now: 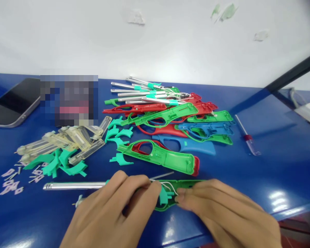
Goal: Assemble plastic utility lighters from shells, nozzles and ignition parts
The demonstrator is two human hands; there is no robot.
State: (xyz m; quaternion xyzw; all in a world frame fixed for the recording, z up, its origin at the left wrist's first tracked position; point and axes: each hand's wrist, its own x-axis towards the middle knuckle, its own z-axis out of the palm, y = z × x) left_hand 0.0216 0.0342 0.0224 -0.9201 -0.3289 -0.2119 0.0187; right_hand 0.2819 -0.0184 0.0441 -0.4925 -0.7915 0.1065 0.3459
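A green lighter shell half [181,184] lies at the front of the blue table, its inner side up. From its left end runs a silver metal tube [74,186]. My left hand [119,203] is closed over the shell, fingertips against a teal trigger piece [165,196]; the rest of its grip is hidden. White wires [172,186] curve over the shell's inside. My right hand [224,206] is closed round the shell's right end, its thumb and fingertip beside the wires. Part of a clear plastic piece [79,201] shows left of my left hand.
Behind the hands lie green, red and blue lighter shells [157,155], with metal tubes [139,93] heaped further back. Teal triggers [54,163], clear tanks [77,139] and small pale parts [11,186] are at left. A phone [15,100] and a screwdriver [248,137] flank them.
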